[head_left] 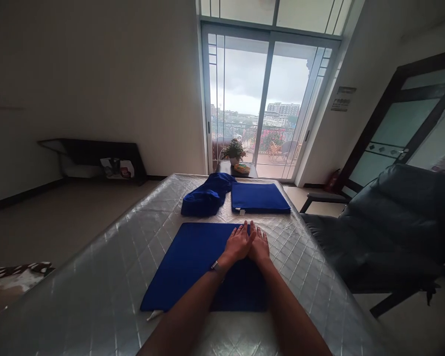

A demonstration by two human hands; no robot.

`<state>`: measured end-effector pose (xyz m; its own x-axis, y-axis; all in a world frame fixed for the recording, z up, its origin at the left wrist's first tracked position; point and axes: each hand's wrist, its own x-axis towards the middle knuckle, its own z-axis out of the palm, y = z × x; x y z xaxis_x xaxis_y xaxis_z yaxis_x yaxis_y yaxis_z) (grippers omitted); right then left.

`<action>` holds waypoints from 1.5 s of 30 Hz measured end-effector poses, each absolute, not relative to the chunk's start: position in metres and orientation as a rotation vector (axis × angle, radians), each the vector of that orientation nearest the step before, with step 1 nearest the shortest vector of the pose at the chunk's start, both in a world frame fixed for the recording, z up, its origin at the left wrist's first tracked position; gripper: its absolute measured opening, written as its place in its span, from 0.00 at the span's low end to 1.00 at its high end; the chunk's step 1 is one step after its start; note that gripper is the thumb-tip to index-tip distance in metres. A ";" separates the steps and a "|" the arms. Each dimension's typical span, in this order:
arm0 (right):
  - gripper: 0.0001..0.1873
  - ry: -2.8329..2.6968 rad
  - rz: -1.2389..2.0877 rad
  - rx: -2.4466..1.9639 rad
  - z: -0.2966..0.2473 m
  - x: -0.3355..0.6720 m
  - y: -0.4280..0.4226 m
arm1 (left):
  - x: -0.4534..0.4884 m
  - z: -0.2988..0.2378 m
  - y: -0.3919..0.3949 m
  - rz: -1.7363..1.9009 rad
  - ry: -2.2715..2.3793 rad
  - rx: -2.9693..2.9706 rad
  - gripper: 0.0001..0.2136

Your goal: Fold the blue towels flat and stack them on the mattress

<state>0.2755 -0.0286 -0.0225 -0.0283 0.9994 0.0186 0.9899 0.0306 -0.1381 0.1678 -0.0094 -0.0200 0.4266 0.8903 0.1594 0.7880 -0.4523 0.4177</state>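
Observation:
A flat blue cloth rectangle (185, 262), perhaps a folded garment or a cushion cover, lies on the silver quilted table cover (114, 277). On its far right part rests my left hand (239, 242), fingers stretched out and pointing away from me, a band on the wrist. My right hand (259, 243) lies flat beside it at the cloth's right edge, and the two hands touch or overlap at the thumbs. Beyond them sit a second neat blue cloth rectangle (259, 198) with a white tag and a crumpled blue cloth (205, 195).
A black padded armchair (371, 242) stands close along the table's right side. Past the far edge is a small table with a potted plant (234, 149), before a sliding glass door (263, 99). A dark frame (100, 158) leans by the left wall.

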 end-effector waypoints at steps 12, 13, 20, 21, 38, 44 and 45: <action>0.34 -1.971 0.214 -2.110 -0.022 0.269 -0.026 | 0.096 -0.021 -0.007 0.291 1.749 2.407 0.38; 0.34 -1.968 0.221 -2.112 -0.022 0.269 -0.026 | 0.084 -0.021 -0.005 0.277 1.786 2.388 0.38; 0.34 -1.961 0.232 -2.116 -0.022 0.270 -0.026 | -0.010 -0.021 -0.002 0.231 1.996 2.277 0.38; 0.34 -1.964 0.229 -2.120 -0.022 0.270 -0.025 | -0.019 -0.022 -0.002 0.230 2.015 2.265 0.38; 0.34 -2.030 0.173 -2.200 -0.021 0.269 -0.024 | -0.037 -0.027 -0.002 0.298 2.039 2.217 0.42; 0.34 -2.049 0.209 -2.243 -0.016 0.267 -0.023 | -0.035 -0.024 -0.004 0.298 2.040 2.196 0.43; 0.33 -2.053 0.201 -2.246 -0.015 0.267 -0.023 | -0.034 -0.023 -0.004 0.296 2.037 2.194 0.43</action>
<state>0.2668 -0.0230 -0.0149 0.0869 0.9956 -0.0348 0.9835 -0.0913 -0.1563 -0.0343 -0.0042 -0.0231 0.0677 0.9963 0.0529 0.9701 -0.0782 0.2296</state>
